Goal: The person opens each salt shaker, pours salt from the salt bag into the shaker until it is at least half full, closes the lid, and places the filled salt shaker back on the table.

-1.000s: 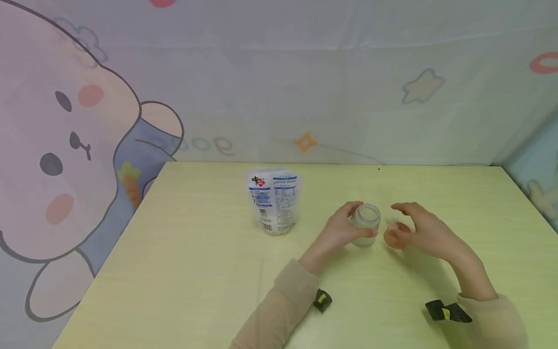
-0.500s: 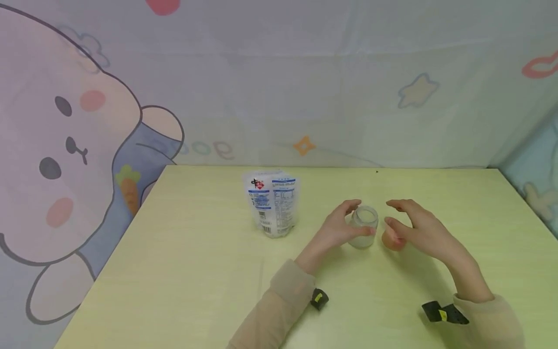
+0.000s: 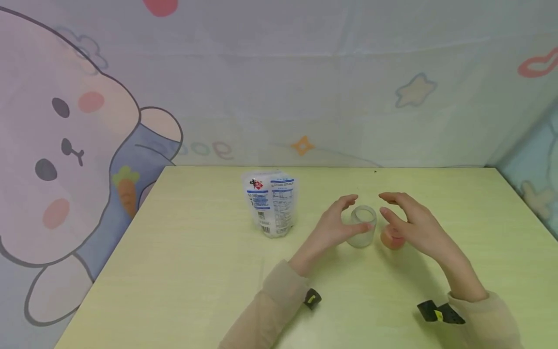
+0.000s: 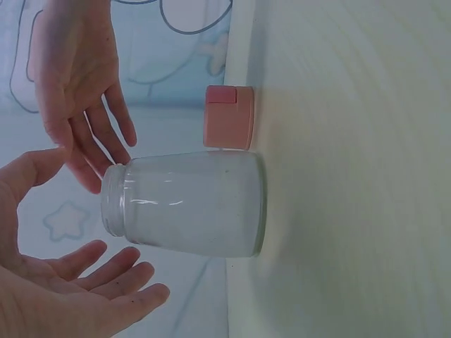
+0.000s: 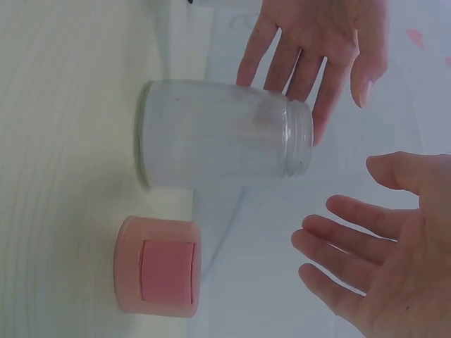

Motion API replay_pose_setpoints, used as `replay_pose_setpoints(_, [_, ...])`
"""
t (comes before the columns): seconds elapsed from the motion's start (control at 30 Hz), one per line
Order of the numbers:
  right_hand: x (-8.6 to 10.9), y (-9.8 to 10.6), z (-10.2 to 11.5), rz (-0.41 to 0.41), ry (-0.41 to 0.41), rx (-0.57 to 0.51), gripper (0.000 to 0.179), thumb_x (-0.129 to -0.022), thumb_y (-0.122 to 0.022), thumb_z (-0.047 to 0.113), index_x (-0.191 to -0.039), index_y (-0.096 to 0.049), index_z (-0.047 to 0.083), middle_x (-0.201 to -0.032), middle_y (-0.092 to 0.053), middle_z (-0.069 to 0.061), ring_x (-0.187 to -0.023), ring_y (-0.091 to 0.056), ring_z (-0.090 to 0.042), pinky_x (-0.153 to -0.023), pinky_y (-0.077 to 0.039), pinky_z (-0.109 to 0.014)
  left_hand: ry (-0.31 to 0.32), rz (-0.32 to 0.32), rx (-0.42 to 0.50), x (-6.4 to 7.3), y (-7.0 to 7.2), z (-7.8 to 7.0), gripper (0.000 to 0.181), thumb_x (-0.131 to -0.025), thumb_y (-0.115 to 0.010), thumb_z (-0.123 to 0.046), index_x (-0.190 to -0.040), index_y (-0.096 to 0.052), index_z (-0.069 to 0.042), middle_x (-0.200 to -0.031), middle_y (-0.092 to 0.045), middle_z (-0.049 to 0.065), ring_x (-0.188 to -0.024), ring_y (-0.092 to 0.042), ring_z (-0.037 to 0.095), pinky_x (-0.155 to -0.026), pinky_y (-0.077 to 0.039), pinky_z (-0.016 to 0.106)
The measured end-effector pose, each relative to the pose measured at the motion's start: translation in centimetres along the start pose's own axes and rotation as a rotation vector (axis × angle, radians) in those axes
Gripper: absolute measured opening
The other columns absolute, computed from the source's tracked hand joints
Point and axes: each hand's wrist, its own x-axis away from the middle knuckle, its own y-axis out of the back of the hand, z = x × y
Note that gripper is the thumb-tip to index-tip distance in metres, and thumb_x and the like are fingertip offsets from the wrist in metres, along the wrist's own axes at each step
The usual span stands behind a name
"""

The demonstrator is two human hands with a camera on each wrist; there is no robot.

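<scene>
A clear glass jar with a threaded open mouth stands upright on the table. My left hand is beside it with fingers spread and apart from the glass; the left wrist view shows a gap between the fingers and the jar. Right of the jar sits a pink lid with a darker flap on its side. Over that lid my right hand hovers, fingers relaxed and holding nothing. In the right wrist view both palms face the jar's neck.
A white plastic pouch with blue and red print stands upright left of the jar. The pale yellow table ends at a cartoon-printed cloth behind. Black straps hang by both cuffs.
My right hand has let go of the pink lid and risen above it. The left hand has loosened from the jar and drawn slightly back. Jar and lid stay standing on the table.
</scene>
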Motion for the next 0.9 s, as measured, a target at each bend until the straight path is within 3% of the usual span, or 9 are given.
replay_pose_setpoints(0.57, [-0.4,-0.8,2.1,-0.153,0.031,-0.086,0.048,-0.099,-0.053,0.03,-0.137,-0.046,0.003,-0.139,-0.05,-0.019,-0.128,-0.044,-0.041,-0.103,-0.035,-0.06,-0.117,-0.073,-0.054,2.2,1.6,-0.7,0.069,-0.086,-0.071,-0.032,-0.146,-0.038,-0.025,-0.149,-0.044,0.0,-0.14,-0.039,0.019,-0.113,-0.034,0.045])
replay_pose_setpoints(0.9, [-0.7,-1.6,2.9,-0.19,0.069,-0.109,0.043,-0.099,-0.054,0.028,-0.135,-0.048,0.005,-0.136,-0.054,-0.016,-0.122,-0.05,-0.036,-0.103,-0.038,-0.053,-0.163,-0.135,-0.1,3.9,2.4,-0.7,0.068,-0.085,-0.071,-0.023,-0.145,-0.039,-0.023,-0.149,-0.043,-0.001,-0.139,-0.04,0.019,-0.113,-0.035,0.042])
